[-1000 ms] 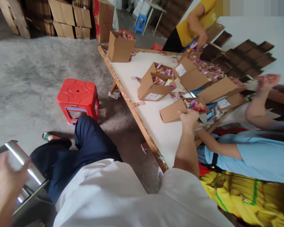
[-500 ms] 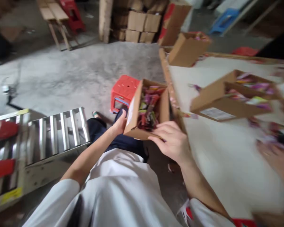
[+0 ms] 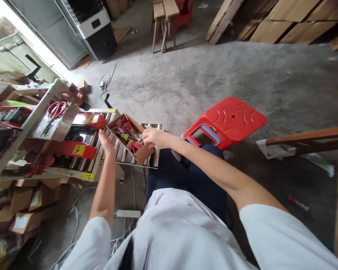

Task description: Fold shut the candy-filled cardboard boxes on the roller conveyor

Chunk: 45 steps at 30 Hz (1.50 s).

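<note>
Open carton, filled with wrapped packets, sits over the roller conveyor, left of frame centre. Right hand grips its right rim. Left hand is spread beside its left end; contact cannot be told. Red stool stands right of centre.

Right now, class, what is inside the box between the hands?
Packets in mixed colours, some pink, red and yellow-green, lie in the open box. Only the upper ones show; they hide the box's bottom.
</note>
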{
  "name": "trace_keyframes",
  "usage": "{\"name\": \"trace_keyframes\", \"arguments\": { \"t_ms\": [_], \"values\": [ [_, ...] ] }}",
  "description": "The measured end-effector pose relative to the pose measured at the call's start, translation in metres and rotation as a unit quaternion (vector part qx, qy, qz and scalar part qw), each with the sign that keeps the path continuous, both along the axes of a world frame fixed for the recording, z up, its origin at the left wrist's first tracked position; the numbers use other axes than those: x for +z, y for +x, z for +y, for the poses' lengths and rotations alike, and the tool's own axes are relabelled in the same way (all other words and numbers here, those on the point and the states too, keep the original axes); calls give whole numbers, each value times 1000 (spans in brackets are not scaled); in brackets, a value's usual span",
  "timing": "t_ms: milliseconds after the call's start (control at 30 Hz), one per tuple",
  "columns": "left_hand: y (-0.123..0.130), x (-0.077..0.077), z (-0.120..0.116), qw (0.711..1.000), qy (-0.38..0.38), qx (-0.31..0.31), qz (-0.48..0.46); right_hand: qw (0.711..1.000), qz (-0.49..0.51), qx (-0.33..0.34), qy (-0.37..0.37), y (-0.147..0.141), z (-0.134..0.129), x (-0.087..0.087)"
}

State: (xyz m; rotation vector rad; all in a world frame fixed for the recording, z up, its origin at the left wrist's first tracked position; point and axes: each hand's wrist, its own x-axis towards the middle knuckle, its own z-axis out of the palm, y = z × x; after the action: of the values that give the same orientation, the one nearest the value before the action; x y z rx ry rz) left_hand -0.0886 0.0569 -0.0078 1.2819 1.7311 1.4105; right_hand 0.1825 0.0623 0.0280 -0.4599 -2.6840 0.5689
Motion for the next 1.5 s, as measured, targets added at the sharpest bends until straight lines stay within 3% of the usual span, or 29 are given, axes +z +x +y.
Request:
{"name": "trace_keyframes", "arguments": {
  "t_ms": [67,133,200,267,400,500,567,633,700,767,867,1000,1033,1100,1167,1233,1267,1333,1433,1500],
  "values": [
    [-20,9,18,998,47,39,-13,997,47,-54,11,-9,-13,8],
    [-28,14,29,998,68,0,-16,988,96,-121,-1,-25,-29,11],
    [-27,16,31,996,78,-45,-7,979,100,-173,-39,-50,-36,3],
    [-25,20,25,994,85,-71,3,972,64,-208,-90,-79,-32,-15],
    [-28,33,14,979,-32,-197,50,963,13,-230,-142,-116,-14,-54],
    [-24,37,23,953,-119,-258,109,958,41,-220,-178,-117,-7,-59],
    [-16,34,33,944,-128,-237,192,942,114,-219,-226,-110,-7,-46],
    [-4,26,40,935,-109,-163,295,923,206,-206,-251,-97,-10,-26],
    [7,17,41,918,-72,-92,379,915,270,-201,-224,-81,-16,-6],
    [14,8,42,908,-39,-60,414,915,275,-238,-176,-64,-25,5],
    [13,3,44,923,-32,-28,382,913,201,-321,-152,-51,-45,-1],
    [15,7,31,963,36,62,259,952,84,-267,-123,-58,-68,-31],
    [21,8,19,966,63,57,243,956,81,-255,-118,-59,-69,-36],
    [41,9,-14,961,77,-42,263,953,111,-238,-151,-55,-63,-41],
    [66,6,-53,916,43,-201,343,933,172,-216,-232,-40,-54,-42],
    [86,1,-81,857,8,-283,430,890,249,-232,-304,-18,-47,-43],
    [90,-1,-88,840,-1,-286,461,865,286,-256,-323,-6,-46,-45],
    [84,1,-88,835,-15,-255,487,823,345,-307,-330,19,-49,-50],
    [53,19,-67,869,-20,-189,457,804,367,-337,-324,67,-65,-56],
    [42,34,-48,901,-9,-192,389,804,348,-369,-311,105,-86,-56]
  ]
}}
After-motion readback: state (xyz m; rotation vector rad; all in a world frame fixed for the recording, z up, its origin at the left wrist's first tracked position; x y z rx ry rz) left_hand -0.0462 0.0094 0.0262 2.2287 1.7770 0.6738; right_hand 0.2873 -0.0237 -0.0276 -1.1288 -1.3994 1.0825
